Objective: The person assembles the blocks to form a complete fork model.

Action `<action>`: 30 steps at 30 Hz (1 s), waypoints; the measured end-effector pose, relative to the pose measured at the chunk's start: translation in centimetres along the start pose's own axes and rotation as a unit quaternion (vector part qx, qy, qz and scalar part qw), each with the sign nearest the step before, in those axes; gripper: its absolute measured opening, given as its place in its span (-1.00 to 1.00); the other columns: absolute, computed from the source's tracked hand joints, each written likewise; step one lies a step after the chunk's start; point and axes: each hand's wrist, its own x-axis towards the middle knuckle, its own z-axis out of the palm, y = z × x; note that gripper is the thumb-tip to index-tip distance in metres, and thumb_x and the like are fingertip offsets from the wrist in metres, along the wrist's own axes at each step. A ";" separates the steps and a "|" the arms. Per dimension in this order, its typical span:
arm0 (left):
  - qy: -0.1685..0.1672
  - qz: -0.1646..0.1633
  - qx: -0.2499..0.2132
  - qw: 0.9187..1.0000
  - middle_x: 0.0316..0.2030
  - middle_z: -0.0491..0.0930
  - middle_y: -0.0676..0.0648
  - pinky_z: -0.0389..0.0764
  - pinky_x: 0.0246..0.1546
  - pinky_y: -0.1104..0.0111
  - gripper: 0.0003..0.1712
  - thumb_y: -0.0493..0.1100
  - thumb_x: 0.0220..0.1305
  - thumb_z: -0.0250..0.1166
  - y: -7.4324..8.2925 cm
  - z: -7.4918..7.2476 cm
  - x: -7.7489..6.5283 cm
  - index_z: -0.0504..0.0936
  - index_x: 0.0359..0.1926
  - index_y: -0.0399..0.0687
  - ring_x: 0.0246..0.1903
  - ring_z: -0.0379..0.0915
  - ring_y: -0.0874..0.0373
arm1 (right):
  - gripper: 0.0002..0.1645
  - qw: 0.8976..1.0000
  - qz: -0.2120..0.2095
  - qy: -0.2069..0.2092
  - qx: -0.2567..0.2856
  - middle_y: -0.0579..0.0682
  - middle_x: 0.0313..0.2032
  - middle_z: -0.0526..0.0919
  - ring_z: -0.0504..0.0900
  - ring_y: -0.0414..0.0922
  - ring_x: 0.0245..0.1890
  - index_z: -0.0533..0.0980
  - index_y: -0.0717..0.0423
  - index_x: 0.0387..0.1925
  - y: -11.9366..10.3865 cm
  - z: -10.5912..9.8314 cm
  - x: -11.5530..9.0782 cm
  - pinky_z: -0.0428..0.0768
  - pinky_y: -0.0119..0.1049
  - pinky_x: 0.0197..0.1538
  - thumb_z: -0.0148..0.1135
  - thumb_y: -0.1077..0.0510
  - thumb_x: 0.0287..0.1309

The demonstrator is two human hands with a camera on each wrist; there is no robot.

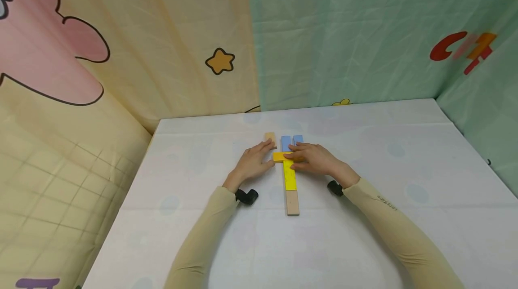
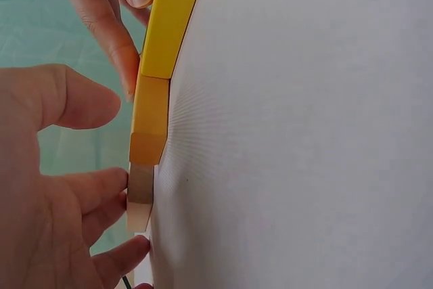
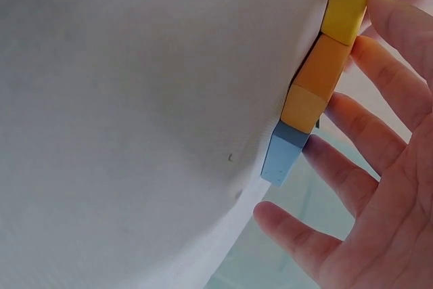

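Several flat rectangular blocks lie on the table in a figure. A plain wooden block is at the near end, followed by a yellow block and an orange block set crosswise. Beyond it are a blue block and a second blue block. My left hand touches another wooden block at the far left with its fingertips, its thumb apart. My right hand rests with spread, extended fingers on the orange, yellow and blue blocks, hiding the orange block's right part.
A pale cloth covers the table. Its far edge meets a printed curtain, and more curtain hangs at both sides. Black wrist cameras sit close above the cloth.
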 end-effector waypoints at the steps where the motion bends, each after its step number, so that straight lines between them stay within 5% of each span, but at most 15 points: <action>1: 0.001 0.003 0.001 1.000 0.44 -0.01 0.08 0.03 0.30 0.10 -0.31 0.05 0.33 0.07 0.0 0.0 0.0 0.18 0.43 0.04 0.39 -0.07 0.07 | -0.45 1.000 0.000 -0.001 0.001 0.13 0.26 0.36 0.25 0.16 0.29 0.47 0.06 0.21 0.0 0.0 0.0 0.26 0.11 0.22 0.21 -0.05 0.24; 30: 0.008 0.032 -0.004 0.999 0.41 0.08 0.10 -0.06 0.33 0.11 -0.28 -0.03 0.23 0.19 0.3 0.5 -0.3 0.24 0.40 0.04 0.38 -0.05 0.08 | -0.46 1.000 0.005 -0.007 -0.002 0.16 0.25 0.38 0.25 0.17 0.29 0.47 0.06 0.20 -0.1 -0.2 0.0 0.27 0.12 0.21 0.21 -0.05 0.24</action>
